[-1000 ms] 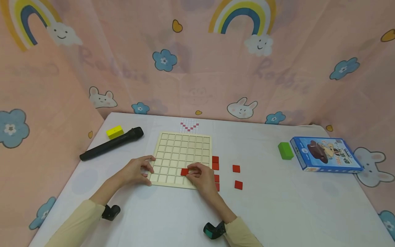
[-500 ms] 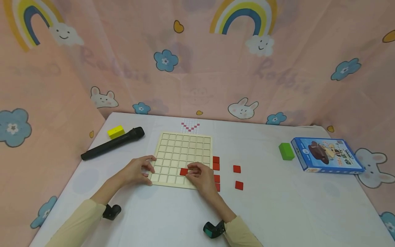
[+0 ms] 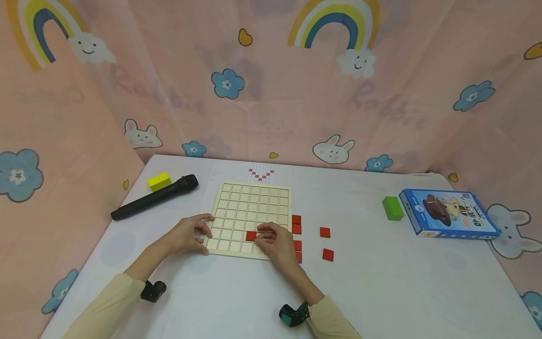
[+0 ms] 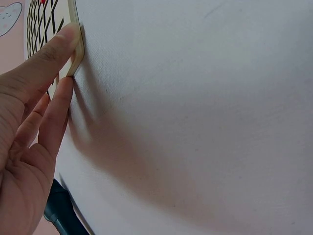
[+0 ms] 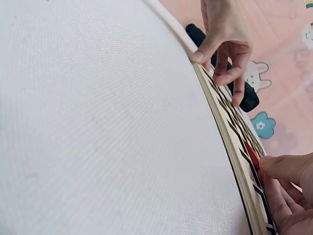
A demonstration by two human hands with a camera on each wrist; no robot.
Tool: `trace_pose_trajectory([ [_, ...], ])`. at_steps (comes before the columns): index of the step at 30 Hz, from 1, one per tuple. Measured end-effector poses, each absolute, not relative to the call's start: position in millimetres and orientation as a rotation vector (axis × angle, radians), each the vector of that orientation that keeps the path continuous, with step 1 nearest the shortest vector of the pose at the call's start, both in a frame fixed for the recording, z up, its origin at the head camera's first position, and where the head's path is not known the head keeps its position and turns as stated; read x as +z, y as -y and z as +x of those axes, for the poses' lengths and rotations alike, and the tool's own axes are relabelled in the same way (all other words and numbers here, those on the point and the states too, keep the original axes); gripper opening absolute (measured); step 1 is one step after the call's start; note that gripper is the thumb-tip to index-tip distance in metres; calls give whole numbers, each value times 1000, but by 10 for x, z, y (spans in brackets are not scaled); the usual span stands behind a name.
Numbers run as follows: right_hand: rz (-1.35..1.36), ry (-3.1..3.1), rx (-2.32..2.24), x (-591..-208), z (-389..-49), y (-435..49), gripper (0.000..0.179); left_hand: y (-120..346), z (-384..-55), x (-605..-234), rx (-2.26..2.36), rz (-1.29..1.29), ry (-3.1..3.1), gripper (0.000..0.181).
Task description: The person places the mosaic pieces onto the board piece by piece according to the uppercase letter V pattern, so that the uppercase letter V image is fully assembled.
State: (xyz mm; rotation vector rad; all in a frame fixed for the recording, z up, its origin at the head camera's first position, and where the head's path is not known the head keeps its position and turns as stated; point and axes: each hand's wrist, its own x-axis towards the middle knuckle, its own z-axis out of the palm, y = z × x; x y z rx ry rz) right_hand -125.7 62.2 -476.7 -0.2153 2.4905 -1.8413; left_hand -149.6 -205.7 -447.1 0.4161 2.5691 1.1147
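A cream grid board [image 3: 254, 207] lies on the white table. At its lower left corner my left hand [image 3: 186, 234] holds the edge; in the left wrist view the thumb of that hand [image 4: 34, 98] lies on the board's rim [image 4: 78, 54] with fingers alongside. Over the lower right part of the board, my right hand [image 3: 277, 245] pinches a red square tile [image 3: 251, 236] by its right side. Seen from the right wrist, the tile [image 5: 252, 155] is slightly tilted against the grid, with thumb and fingertips on its end. Part of the tile is hidden by the fingers.
Several red tiles [image 3: 324, 232] lie right of the board, some against its edge. Behind it is a small pattern sheet [image 3: 260, 173]. A black microphone [image 3: 154, 197] and yellow block [image 3: 159, 181] lie left; a green block [image 3: 393, 208] and blue box [image 3: 449, 213] lie right.
The red tile has shifted slightly left over the grid, its right end still between my right fingers. My left hand has stayed at the board's corner.
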Motion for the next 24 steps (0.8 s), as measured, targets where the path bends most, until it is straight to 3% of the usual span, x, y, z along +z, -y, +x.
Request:
trace_pose_trajectory([
  [8,-229,-2409,-1897,-4759,-1267,-622,31,2055,-1474,-4463,1080,431,-2595,30],
  [18,-236,-2372,-1914,-4404,-1130,-583,30,2056,-1481,-4454,1098,436,-2590,41],
  [24,-246,-2350,-1952,-4618,-1214,-586,31,2054,-1477,-4448,1096,438,-2587,40],
])
